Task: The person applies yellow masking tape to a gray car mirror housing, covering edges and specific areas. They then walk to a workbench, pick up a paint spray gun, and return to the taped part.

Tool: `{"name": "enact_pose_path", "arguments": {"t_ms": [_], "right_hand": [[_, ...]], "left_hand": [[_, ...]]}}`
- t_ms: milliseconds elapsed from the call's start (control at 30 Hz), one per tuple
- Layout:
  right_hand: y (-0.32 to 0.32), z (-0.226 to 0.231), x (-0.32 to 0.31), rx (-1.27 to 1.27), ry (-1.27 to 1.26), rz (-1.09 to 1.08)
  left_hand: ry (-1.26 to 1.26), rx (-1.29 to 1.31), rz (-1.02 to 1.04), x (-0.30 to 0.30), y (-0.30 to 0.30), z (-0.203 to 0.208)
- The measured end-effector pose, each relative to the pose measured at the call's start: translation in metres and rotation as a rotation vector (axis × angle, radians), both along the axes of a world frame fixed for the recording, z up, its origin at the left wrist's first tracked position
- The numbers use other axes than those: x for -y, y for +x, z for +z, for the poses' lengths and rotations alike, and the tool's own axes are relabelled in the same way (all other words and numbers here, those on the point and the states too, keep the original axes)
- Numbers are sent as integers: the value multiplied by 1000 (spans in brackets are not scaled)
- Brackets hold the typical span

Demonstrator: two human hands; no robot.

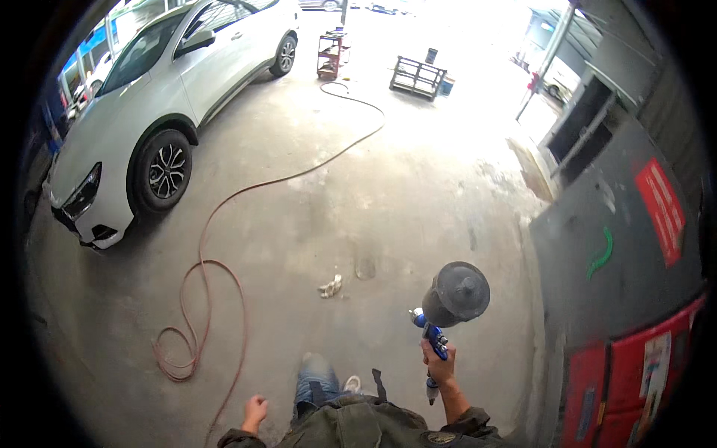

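Observation:
My right hand (pixel 441 362) is wrapped round the grip of a blue spray gun (pixel 435 337), in front of me on the right. A dark round paint cup with a lid (pixel 461 291) sits on top of the gun. The lower end of the gun's handle shows below my fist, and no hose can be made out on it. My left hand (pixel 255 409) hangs low at my left side, fingers curled in, with nothing visible in it. It is near a reddish air hose (pixel 240 328) but apart from it.
The hose loops over the concrete floor (pixel 314 216) toward a red tool cart (pixel 329 56). A white car (pixel 172 82) stands at the left. Crumpled paper (pixel 331 286) lies ahead. Farther off is a dark metal rack (pixel 417 78). Red cabinets (pixel 627 381) line the right wall.

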State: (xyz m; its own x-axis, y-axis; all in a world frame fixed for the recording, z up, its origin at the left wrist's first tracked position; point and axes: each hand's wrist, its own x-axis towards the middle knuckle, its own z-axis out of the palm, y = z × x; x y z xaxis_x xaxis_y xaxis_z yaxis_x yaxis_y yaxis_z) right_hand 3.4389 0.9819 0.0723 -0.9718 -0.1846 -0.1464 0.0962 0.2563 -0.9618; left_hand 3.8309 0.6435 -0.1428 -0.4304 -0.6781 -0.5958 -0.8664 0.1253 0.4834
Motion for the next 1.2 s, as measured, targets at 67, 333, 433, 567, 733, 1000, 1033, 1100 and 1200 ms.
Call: {"name": "enact_pose_path", "arguments": {"t_ms": [67,333,433,567,733,1000,1033,1100,1200], "right_hand": [[-68,-6,53,67,-36,14],[-321,-19,243,39,-57,-15],[-408,-4,294,97,-56,-133],[-524,-28,338,45,1,-219],[-716,-54,440,-24,66,-196],[-1012,0,607,-86,117,54],[-1047,6,633,-75,95,97],[-1123,9,660,-158,107,105],[-1228,-2,733,-180,87,178]], "left_hand": [[-18,152,52,31,36,-50],[270,148,224,229,-191,-101],[13,71,64,353,-401,-87],[65,-326,-94,452,-714,62],[-197,-431,-90,571,-954,101],[118,-92,169,602,-1005,-28],[174,-82,286,602,-995,-42],[346,70,357,593,-1069,0],[370,265,445,621,-1146,48]]}}
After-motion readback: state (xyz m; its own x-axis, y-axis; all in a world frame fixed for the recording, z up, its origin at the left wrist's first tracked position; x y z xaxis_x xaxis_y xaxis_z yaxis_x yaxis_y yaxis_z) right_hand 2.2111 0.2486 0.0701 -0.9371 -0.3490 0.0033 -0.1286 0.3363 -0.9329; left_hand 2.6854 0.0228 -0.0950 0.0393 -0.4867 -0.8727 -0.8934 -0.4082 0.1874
